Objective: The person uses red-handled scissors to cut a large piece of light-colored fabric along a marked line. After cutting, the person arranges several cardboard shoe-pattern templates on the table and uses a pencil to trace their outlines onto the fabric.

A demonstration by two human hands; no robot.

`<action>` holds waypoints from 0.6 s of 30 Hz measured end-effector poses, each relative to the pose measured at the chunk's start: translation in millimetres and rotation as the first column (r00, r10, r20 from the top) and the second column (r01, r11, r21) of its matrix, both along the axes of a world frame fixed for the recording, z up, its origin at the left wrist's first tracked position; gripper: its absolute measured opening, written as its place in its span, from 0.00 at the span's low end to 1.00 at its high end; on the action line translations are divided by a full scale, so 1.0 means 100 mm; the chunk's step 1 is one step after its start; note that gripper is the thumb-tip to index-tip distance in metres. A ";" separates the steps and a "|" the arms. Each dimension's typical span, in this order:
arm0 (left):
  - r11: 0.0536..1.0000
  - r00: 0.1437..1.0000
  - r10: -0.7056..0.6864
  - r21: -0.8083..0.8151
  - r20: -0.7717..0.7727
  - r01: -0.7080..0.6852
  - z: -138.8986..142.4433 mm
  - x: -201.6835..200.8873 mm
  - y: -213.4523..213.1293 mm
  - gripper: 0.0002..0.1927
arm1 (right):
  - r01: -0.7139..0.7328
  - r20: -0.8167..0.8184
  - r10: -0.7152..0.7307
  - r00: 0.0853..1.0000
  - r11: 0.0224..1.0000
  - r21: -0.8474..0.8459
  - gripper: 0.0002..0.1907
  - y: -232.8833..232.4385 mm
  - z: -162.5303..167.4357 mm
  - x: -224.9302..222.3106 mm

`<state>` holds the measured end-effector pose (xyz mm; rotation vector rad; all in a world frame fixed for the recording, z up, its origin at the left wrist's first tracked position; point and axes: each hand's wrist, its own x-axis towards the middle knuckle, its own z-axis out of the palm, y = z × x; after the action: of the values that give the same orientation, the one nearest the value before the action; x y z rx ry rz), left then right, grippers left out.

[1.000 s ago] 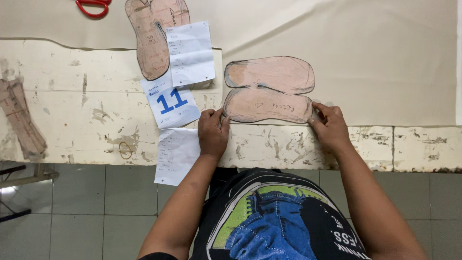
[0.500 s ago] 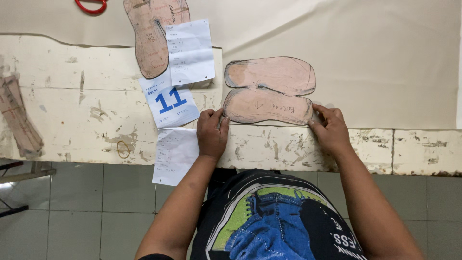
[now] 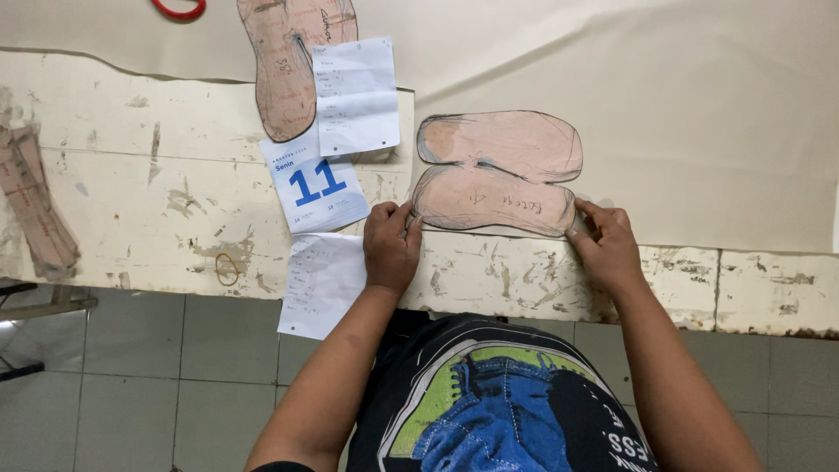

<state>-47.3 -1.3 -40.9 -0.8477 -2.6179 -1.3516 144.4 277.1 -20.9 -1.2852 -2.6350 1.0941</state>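
Two pinkish cardboard sole patterns lie side by side on a large cream sheet (image 3: 682,114) over a worn white table (image 3: 131,201). The nearer sole pattern (image 3: 494,199) is pinched at its left end by my left hand (image 3: 391,243) and at its right end by my right hand (image 3: 605,242). The farther sole pattern (image 3: 502,144) lies flat just beyond it, touching it along one edge. Both hands rest near the table's front edge.
Another pair of sole patterns (image 3: 284,61) lies at the back left, partly under a white paper slip (image 3: 357,96). A calendar page (image 3: 316,185) and a handwritten sheet (image 3: 319,284) hang over the table edge. Red scissor handles (image 3: 179,9) at top; brown strips (image 3: 35,205) at far left.
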 end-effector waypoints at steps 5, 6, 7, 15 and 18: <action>0.999 1.000 0.000 -0.036 0.030 0.001 -0.01 0.00 0.00 0.16 | -0.004 0.026 0.004 1.000 1.000 0.004 0.28 -0.03 0.07 -0.01; 0.999 1.000 0.003 -0.034 0.025 -0.002 0.00 0.00 0.01 0.16 | 0.003 0.033 -0.003 0.999 1.000 0.001 0.28 -0.03 0.08 -0.01; 0.999 1.000 0.006 -0.034 0.020 -0.005 0.01 0.00 0.00 0.16 | 0.009 0.040 -0.009 0.999 1.000 -0.004 0.28 -0.03 0.09 -0.02; 0.991 0.992 -0.050 -0.132 -0.114 0.035 0.05 0.06 0.17 0.14 | -0.005 -0.045 0.005 0.999 1.000 -0.002 0.26 -0.01 0.03 0.01; 0.926 0.952 -0.285 -0.287 -0.109 0.244 0.05 0.12 0.38 0.06 | -0.017 -0.051 0.017 0.999 1.000 0.001 0.26 0.01 -0.01 0.03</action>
<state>-35.2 36.9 -36.1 -1.3283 -2.6800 -0.9379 146.9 278.0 -22.1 -1.2193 -2.6142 1.1127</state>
